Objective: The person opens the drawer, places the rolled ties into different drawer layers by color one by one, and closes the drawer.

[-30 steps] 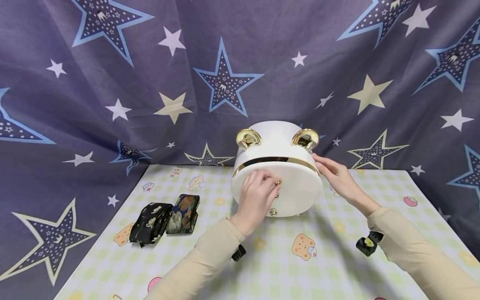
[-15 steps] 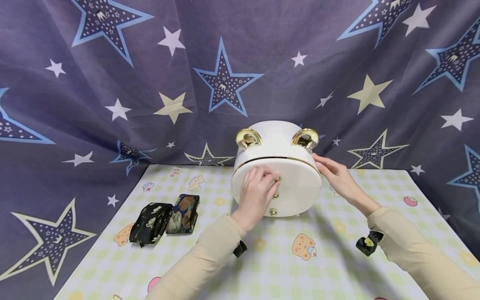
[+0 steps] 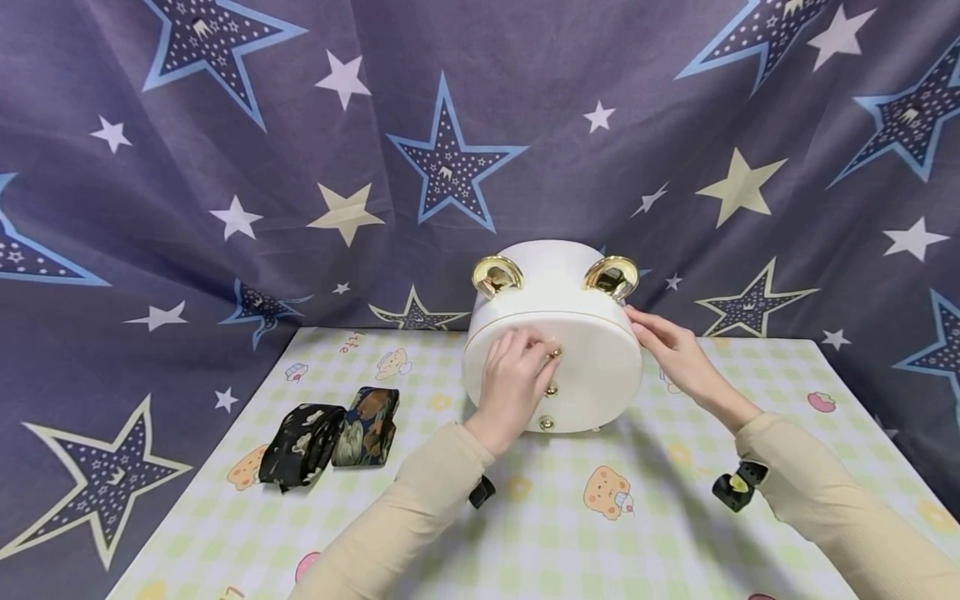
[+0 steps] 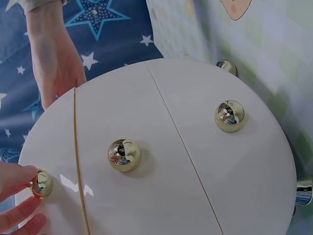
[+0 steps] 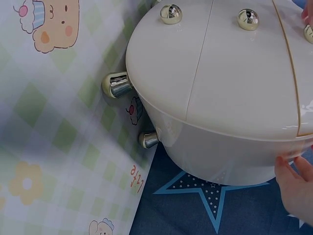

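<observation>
A white round-fronted drawer box (image 3: pixel 592 375) with gold ears stands on the table. Its face is split into drawers, each with a round gold knob (image 4: pixel 124 155). My left hand (image 3: pixel 510 379) pinches the top drawer's knob (image 4: pixel 43 183) between thumb and finger. In the head view the top drawer (image 4: pixel 58 161) sits level with the box's front. My right hand (image 3: pixel 678 354) rests its fingertips on the box's right side, just below the right gold ear (image 3: pixel 612 277). The right wrist view shows these fingers (image 5: pixel 288 169) against the white side wall.
Two folded dark patterned cloth bundles, one black (image 3: pixel 302 446) and one brown and blue (image 3: pixel 367 427), lie left of the box. A checked tablecloth (image 3: pixel 555 550) covers the table. Behind it hangs a purple star-print curtain (image 3: pixel 547 108).
The top drawer has slid back into the box, and the dark gap above its front has closed. My left hand has gone forward with the knob. The right hand has stayed in place.
</observation>
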Demonstrator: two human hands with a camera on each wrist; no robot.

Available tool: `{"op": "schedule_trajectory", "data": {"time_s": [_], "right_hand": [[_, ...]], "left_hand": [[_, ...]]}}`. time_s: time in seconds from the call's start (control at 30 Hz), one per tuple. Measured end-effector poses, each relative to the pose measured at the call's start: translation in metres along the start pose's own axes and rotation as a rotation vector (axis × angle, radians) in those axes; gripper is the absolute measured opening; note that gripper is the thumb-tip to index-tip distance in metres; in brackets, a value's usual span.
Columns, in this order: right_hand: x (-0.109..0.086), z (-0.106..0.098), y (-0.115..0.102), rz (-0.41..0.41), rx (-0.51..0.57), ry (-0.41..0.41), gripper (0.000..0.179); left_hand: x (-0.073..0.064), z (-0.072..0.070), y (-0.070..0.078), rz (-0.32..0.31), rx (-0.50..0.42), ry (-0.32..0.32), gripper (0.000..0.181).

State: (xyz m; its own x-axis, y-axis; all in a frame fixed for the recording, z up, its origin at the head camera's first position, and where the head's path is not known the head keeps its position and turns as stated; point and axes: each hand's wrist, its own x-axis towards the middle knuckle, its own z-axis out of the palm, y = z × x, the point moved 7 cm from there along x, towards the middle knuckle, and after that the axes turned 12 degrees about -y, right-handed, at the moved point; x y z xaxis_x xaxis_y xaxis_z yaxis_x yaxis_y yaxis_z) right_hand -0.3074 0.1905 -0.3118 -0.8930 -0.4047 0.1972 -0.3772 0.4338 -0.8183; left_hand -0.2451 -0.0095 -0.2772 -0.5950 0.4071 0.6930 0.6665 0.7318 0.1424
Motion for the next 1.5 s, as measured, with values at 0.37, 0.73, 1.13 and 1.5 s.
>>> {"op": "schedule_trajectory", "data": {"time_s": [0.37, 0.73, 1.13, 1.5], "right_hand": [[0.001, 0.001, 0.0, 0.004, -0.003, -0.007, 0.046], [0.001, 0.001, 0.0, 0.01, 0.0, -0.008, 0.048], [0.0, 0.001, -0.001, 0.005, -0.008, -0.006, 0.047], [-0.001, 0.0, -0.001, 0.007, -0.016, -0.001, 0.047]], "left_hand": [[0.001, -0.001, -0.001, -0.003, 0.009, 0.012, 0.013], [0.0, -0.001, -0.001, -0.006, 0.011, 0.005, 0.014], [-0.009, -0.004, -0.001, -0.011, -0.021, 0.041, 0.017], [-0.021, -0.004, -0.002, -0.026, -0.044, 0.061, 0.015]]}}
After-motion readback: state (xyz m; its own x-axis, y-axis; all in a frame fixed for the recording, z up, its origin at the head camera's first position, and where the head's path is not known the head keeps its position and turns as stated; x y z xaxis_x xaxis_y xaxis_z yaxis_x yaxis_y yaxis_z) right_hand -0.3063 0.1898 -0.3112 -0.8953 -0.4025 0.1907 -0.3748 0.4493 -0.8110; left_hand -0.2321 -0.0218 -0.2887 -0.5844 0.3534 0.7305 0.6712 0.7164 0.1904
